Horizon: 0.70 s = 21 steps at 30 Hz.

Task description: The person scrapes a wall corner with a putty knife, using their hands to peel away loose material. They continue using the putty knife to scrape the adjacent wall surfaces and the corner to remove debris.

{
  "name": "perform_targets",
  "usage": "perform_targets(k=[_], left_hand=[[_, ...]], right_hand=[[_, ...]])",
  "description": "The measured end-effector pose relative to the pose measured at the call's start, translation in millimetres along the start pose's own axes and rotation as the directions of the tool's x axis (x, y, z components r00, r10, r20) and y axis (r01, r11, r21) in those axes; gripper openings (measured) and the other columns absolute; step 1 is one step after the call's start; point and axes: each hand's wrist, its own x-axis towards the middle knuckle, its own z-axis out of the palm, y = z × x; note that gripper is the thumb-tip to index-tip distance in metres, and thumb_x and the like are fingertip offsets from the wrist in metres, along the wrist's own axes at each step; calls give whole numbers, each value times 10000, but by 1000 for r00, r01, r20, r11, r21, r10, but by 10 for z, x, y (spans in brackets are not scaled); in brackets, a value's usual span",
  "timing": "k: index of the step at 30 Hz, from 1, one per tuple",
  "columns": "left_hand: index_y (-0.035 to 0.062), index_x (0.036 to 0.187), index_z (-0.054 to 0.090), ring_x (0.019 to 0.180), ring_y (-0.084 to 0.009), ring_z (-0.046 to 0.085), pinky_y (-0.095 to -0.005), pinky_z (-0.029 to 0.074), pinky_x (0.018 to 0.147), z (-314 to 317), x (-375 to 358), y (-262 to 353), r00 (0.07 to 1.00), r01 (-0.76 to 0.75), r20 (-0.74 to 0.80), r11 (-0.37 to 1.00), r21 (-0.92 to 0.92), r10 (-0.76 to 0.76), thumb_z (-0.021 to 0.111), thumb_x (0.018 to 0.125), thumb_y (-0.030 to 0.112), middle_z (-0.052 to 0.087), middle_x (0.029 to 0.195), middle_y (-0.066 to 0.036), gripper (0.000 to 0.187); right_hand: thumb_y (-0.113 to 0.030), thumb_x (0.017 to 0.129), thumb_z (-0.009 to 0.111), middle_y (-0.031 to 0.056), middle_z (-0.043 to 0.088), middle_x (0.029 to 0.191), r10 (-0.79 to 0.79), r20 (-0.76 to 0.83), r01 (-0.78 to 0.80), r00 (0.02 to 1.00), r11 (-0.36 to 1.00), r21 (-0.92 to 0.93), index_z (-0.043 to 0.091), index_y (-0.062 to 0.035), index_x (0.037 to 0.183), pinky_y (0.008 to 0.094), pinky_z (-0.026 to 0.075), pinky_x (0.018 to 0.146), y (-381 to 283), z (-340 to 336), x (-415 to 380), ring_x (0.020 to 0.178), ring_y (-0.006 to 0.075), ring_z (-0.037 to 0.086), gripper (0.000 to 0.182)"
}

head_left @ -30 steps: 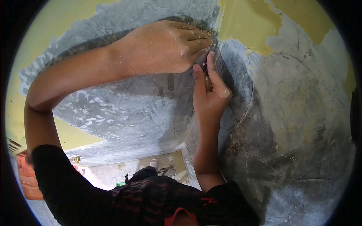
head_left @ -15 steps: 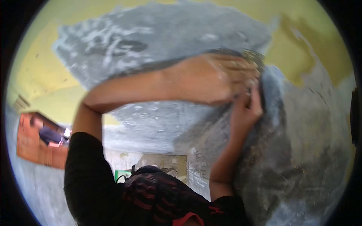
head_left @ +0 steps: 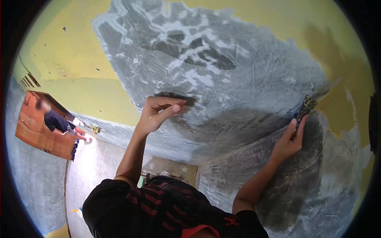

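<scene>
My right hand (head_left: pixel 289 142) grips a putty knife (head_left: pixel 307 105) by its handle, thumb and fingers closed round it. Its broad blade, flecked with yellow, lies at the corner where the two wall faces meet. My left hand (head_left: pixel 156 115) is raised in front of the bare grey patch (head_left: pixel 246 75), its thumb and fingertips drawn together in a pinch; I cannot tell if anything small is between them. White specks dot its palm. Swirls of pale residue and darker damp-looking spots mark the grey patch.
Yellow paint (head_left: pixel 79 95) borders the grey patch at left and top right. The adjoining grey wall (head_left: pixel 297 190) runs down the right side. Far left, a person (head_left: pixel 57 121) is by a brown wooden door (head_left: pixel 35 131), above a pale tiled floor (head_left: pixel 95 166).
My left hand has come away from my right hand and moved left. My right hand has shifted right and slightly down with the putty knife. The view has turned, showing more floor.
</scene>
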Motion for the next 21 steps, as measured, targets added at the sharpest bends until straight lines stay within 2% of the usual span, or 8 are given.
perform_targets(k=[2,4,6,9,11,14,19,21], left_hand=[[-82,1226,757,958,-237,792,-327,624,840,-140,9,1,989,146,-2,976,-163,-148,741,1019,143,808,1067,-176,307],[-89,1238,749,957,-242,791,-328,629,834,-181,1,-19,993,119,25,979,-165,-117,735,1022,139,806,1058,-184,315],[-96,1250,740,956,-247,791,-329,633,827,-167,-5,-45,993,97,85,979,-178,-83,729,1024,136,803,1048,-191,324],[-107,1235,741,936,-258,793,-340,641,830,-144,7,-76,999,4,38,987,-163,2,712,1023,117,798,1039,-217,310],[-113,1223,744,915,-262,793,-350,642,830,-151,6,-121,999,-9,39,994,-105,13,710,1023,138,799,1024,-219,322],[-111,1216,748,904,-264,793,-361,644,822,-126,7,-118,1000,-2,16,998,-69,3,714,1022,163,800,1008,-215,337],[-106,1210,752,890,-252,787,-366,640,827,-113,11,-162,1000,-4,5,999,-45,4,722,1024,191,799,988,-204,352],[-123,1191,744,833,-261,785,-367,636,773,-92,6,-179,999,-38,-24,999,22,39,675,1058,272,797,944,-209,422]], right_hand=[[-199,1091,678,80,729,1257,27,-12,-27,1000,999,-20,566,-10,1547,223,390,627,-47,22,-15,750,53,441,505],[-203,1086,690,51,735,1192,53,-32,-54,998,998,-43,581,-11,1534,223,389,623,-119,50,-33,744,52,440,498],[-190,1062,732,-129,409,759,-17,-91,16,996,1000,-12,611,-46,1517,242,225,546,-177,88,-43,646,23,299,492],[-186,1063,730,-130,405,750,-78,-132,66,988,994,-91,615,-43,1509,243,223,548,-56,132,-5,643,24,291,482],[-192,1064,729,-129,386,735,42,-118,-47,992,998,-34,616,-38,1503,244,218,551,-276,153,-49,640,26,285,479],[-204,1059,736,-107,386,681,85,-92,-90,992,994,-63,607,-39,1512,249,252,556,-355,108,-25,627,28,313,499],[-223,1050,747,-94,345,659,42,-82,-54,996,987,-151,623,-35,1497,248,244,563,-400,56,4,628,28,302,500],[-231,1045,752,-93,331,659,12,-70,-25,997,981,-190,629,-34,1492,247,243,567,-558,65,98,627,32,294,504]])
